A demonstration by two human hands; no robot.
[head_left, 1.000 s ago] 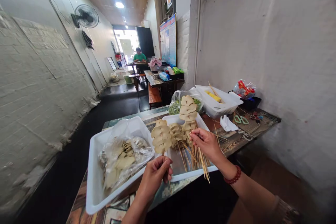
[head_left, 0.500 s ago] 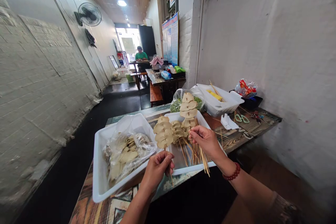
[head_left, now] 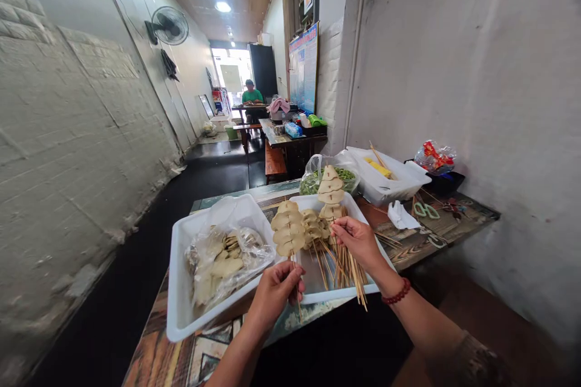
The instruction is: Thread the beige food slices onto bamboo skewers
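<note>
My left hand (head_left: 280, 290) grips the bare lower end of a skewer threaded with pale beige slices (head_left: 288, 230), held upright in front of a white tray (head_left: 318, 297). In that tray, my right hand (head_left: 356, 240) pinches the stick of another skewer with the same kind of slices (head_left: 330, 186). More loaded skewers (head_left: 313, 225) lie between my hands, their bare wooden sticks (head_left: 351, 269) pointing toward me. To the left, a deeper white tub (head_left: 175, 290) contains a plastic bag with loose slices (head_left: 227, 266).
Behind the tray is a bag of green vegetables (head_left: 313, 184). A white container (head_left: 385, 190) with something yellow, a crumpled tissue (head_left: 402, 216) and green-handled scissors (head_left: 426, 210) lie to the right. Far back, a person in green (head_left: 252, 95) sits at another table.
The whole view has shifted, so the scene appears slightly farther right. My right hand and its skewer sit a little lower against the tray. Both hands keep their grip.
</note>
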